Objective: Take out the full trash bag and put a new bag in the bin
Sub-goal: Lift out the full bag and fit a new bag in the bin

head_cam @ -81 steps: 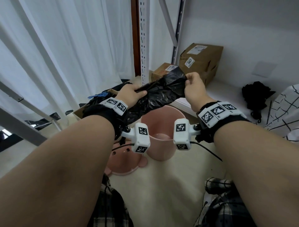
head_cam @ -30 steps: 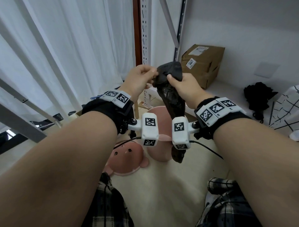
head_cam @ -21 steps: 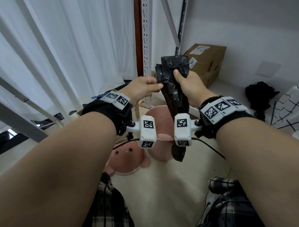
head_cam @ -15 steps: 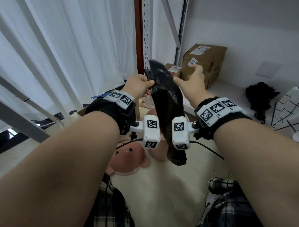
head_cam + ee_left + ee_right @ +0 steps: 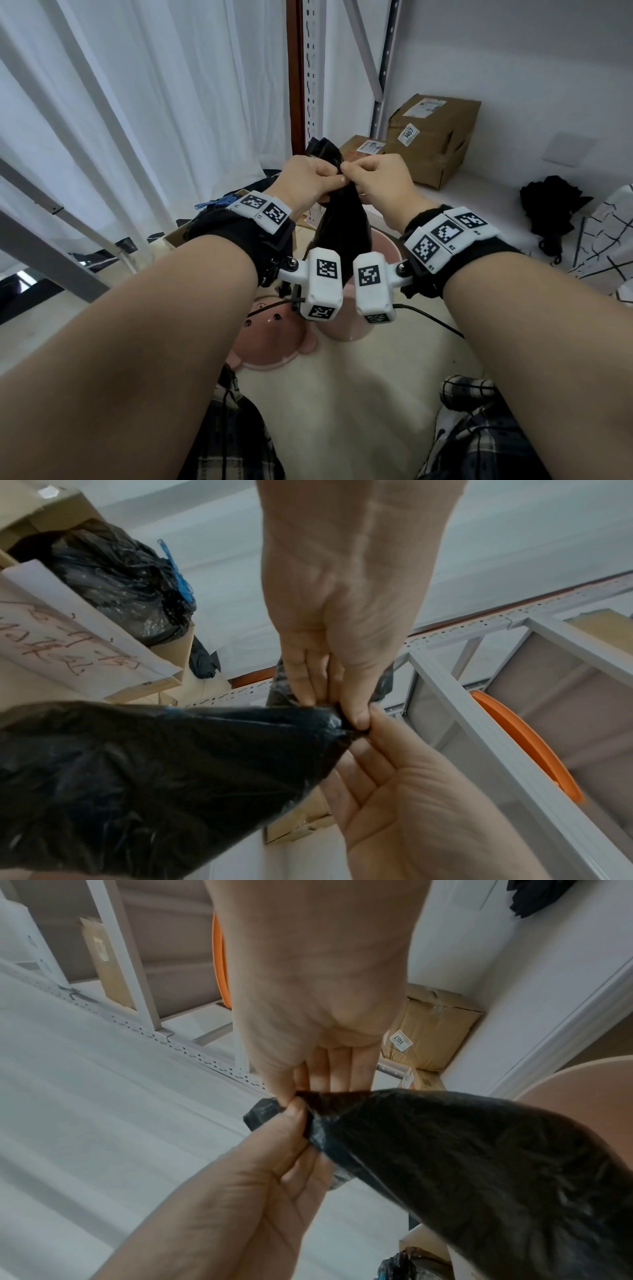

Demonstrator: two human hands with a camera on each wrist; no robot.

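up high, left hand (image 5: pixel 310 183) and right hand (image 5: pixel 380 181) fingers pinch the black bag (image 5: pixel 342 226) above the pink bin (image 5: pixel 385 245)

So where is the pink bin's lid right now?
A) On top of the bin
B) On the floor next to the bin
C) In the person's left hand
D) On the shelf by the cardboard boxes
B: the pink lid lies flat on the floor beside the open pink bin, while both hands pinch the black bag.
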